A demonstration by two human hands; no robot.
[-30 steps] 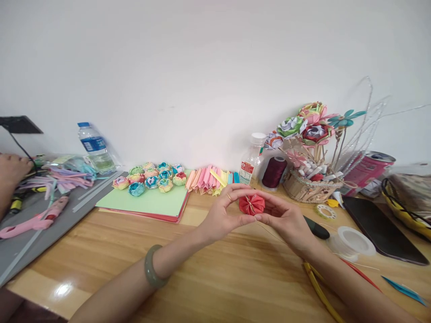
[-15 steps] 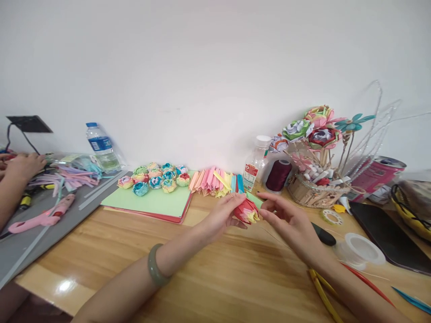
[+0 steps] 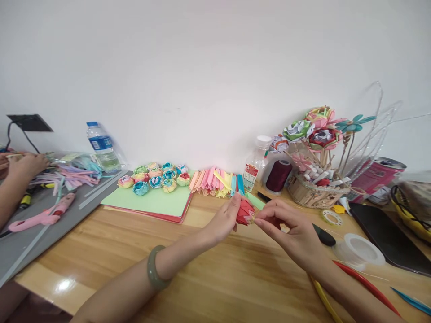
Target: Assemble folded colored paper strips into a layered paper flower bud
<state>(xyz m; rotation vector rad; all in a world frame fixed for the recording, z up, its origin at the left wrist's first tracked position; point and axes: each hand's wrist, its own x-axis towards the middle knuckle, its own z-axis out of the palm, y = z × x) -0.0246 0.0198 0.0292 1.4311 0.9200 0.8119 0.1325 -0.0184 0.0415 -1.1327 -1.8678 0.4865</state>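
Observation:
My left hand (image 3: 226, 220) is closed around a red folded-paper flower (image 3: 244, 212) with a yellowish tip, held just above the wooden table. The thumb and fingertips of my right hand (image 3: 286, 224) pinch at the flower's yellowish end. Right behind the flower, a light green paper strip (image 3: 256, 201) shows. Folded strips in pink and yellow (image 3: 212, 180) lie in a row beyond my left hand. Several finished paper flowers (image 3: 155, 181) rest on a stack of green and red paper (image 3: 144, 207).
At the right stand a clear bottle (image 3: 254, 166), a dark thread spool (image 3: 279, 176) and a basket of paper flowers (image 3: 314, 193). A clear line spool (image 3: 363, 249) and black tray (image 3: 390, 237) lie nearby. Leftwards are a pink glue gun (image 3: 43, 217), a water bottle (image 3: 103, 148) and another person's hand (image 3: 30, 165).
My right hand has shifted from the green strip's side down to the flower's yellowish end. My left hand has turned the flower slightly. The other person's hand has moved a little.

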